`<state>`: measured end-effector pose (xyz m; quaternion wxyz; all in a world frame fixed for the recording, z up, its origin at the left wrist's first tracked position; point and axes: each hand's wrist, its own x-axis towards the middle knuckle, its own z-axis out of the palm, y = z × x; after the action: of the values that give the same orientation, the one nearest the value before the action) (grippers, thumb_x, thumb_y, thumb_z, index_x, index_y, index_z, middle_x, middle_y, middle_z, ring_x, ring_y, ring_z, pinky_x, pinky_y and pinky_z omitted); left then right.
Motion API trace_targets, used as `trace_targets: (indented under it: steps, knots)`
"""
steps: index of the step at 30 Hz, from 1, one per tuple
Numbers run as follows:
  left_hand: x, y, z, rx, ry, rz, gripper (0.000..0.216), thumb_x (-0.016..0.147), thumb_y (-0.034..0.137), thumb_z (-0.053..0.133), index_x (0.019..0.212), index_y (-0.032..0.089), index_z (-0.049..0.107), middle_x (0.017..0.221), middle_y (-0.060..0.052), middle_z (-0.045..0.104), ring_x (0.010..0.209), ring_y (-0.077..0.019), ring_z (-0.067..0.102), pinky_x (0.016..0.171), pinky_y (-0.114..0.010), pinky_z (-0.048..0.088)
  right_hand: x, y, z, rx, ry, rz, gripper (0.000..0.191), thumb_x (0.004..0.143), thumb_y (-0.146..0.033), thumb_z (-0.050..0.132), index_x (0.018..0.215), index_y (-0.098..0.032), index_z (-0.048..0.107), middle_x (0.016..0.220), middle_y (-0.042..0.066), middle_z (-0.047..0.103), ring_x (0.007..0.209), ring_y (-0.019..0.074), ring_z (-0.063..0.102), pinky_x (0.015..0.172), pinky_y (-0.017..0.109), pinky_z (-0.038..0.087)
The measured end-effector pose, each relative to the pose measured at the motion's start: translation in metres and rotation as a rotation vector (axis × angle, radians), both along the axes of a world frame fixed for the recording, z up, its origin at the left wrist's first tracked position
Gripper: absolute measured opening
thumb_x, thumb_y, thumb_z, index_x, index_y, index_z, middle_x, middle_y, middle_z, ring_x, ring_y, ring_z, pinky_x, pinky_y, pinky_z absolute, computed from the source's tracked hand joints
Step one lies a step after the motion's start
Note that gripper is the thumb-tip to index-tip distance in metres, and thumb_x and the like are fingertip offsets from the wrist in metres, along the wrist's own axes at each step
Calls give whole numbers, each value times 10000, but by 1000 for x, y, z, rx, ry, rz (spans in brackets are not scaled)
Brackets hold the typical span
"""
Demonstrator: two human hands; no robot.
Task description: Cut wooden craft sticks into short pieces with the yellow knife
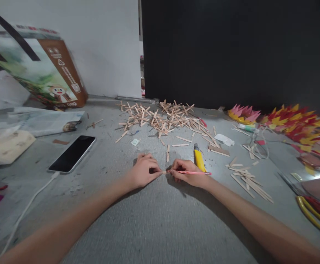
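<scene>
My left hand [145,171] is closed, its thumb and forefinger pinching a short wooden craft stick [164,172] low over the grey table. In my right hand [186,172] is a pink pencil [195,172], held in a writing grip with its tip end at the stick. Most of the stick is hidden by my fingers. Just beyond my right hand lies a yellow utility knife [199,158]. Another craft stick [168,153] lies on the table between and ahead of my hands.
A heap of crossed craft sticks [154,119] spreads at the back; loose sticks [249,179] lie right. A charging phone [73,154] and a paper bag [63,73] stand left. Scissors [314,216] and red-yellow paper shapes [294,123] occupy the right side.
</scene>
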<state>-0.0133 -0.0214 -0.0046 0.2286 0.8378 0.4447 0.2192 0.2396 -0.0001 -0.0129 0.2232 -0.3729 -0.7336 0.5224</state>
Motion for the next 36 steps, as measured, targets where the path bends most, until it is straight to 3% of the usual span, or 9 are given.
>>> trace_targets:
  steps: [8, 14, 19, 27, 36]
  knots:
    - [1, 0, -2, 10, -19, 6, 167, 930, 306, 737, 791, 224, 781, 806, 4, 760, 950, -219, 604, 906, -379, 324, 3, -2, 3, -1, 74, 3, 284, 930, -464, 693, 843, -212, 596, 698, 0, 673, 597, 144, 625, 552, 259, 465]
    - [0, 1, -2, 15, -30, 13, 112, 919, 314, 760, 852, 227, 783, 812, 3, 729, 944, -212, 610, 910, -380, 320, 5, 0, 2, 74, 295, -315, 307, 933, -487, 704, 829, -220, 595, 708, -1, 663, 584, 140, 585, 550, 270, 444]
    - [-1, 2, -1, 51, -40, -45, 119, 942, 327, 736, 895, 242, 806, 908, -9, 738, 1002, -212, 599, 943, -377, 334, 7, 5, 0, 118, 292, -382, 335, 929, -526, 704, 858, -224, 578, 624, -45, 589, 512, 118, 499, 486, 248, 362]
    - [-1, 4, -3, 73, 13, -24, 211, 946, 412, 709, 869, 255, 827, 862, -29, 735, 977, -229, 592, 954, -400, 355, 5, -16, 2, 130, 200, -165, 402, 900, -596, 696, 813, -227, 562, 733, 25, 718, 577, 154, 640, 555, 274, 495]
    - [0, 3, 0, 60, 8, -38, 152, 932, 349, 722, 862, 258, 822, 829, -13, 748, 976, -224, 626, 962, -399, 353, -1, -19, -2, 160, 14, -92, 297, 938, -473, 676, 819, -207, 622, 626, -6, 670, 554, 136, 617, 523, 229, 448]
